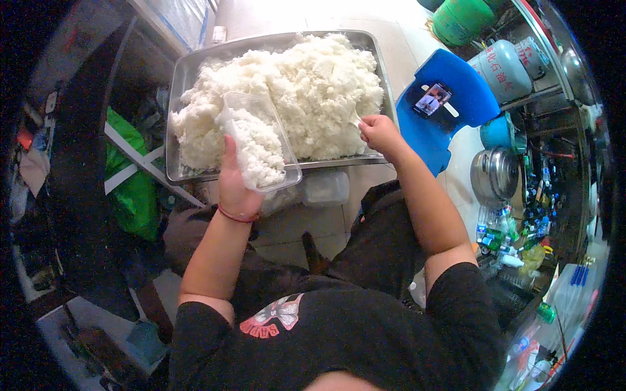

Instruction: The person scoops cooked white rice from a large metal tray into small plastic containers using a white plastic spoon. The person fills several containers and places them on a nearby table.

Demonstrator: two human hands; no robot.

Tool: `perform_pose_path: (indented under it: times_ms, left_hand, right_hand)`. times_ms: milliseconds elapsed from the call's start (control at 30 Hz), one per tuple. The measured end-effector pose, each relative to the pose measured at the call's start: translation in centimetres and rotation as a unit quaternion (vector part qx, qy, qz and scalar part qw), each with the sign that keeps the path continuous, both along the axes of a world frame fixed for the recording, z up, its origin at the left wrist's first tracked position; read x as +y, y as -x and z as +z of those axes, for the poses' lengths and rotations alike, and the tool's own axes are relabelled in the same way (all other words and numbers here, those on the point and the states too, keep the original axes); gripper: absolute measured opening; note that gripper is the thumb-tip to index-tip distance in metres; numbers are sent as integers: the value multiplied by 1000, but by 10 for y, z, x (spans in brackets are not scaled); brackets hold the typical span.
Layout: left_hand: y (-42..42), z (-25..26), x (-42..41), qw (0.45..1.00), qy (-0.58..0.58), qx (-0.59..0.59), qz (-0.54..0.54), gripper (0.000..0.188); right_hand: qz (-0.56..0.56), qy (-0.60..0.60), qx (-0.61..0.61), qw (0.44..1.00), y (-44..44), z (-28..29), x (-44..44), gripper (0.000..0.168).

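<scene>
A large metal tray [172, 151] heaped with cooked white rice [313, 78] lies before me. My left hand [239, 181] holds a clear plastic container [293, 173] from beneath and the side, tilted over the tray's near edge. Loose rice [257, 151] fills a good part of the container. At the right of the heap, my right hand [381, 137] grips the handle of a white spoon or scoop [356, 116]. The tool's far end meets the rice, and part of it is hidden there.
A blue plastic chair [425, 132] at the right carries a phone [433, 100] with its screen lit. Gas cylinders [501, 71], a lidded metal pot [495, 176] and several bottles [503, 239] stand beyond. Below the tray sit more clear containers [326, 188]; a green bag [129, 195] is left.
</scene>
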State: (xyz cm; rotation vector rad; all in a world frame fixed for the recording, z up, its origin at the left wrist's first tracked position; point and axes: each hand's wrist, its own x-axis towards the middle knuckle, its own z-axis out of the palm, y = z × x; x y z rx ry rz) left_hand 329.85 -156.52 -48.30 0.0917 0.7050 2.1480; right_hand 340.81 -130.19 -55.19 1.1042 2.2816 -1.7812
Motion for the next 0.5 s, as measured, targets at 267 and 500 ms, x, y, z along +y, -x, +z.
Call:
perform_pose_path:
  times_ms: [267,500]
  left_hand:
    - [5,-21,25,996,50,-20,65,43]
    - [1,-19,40,988,80,13,134,42]
  right_hand:
    - [-33,195,45,979,12,21,-21,21]
    - [27,-16,100,994,14,34,-59,18]
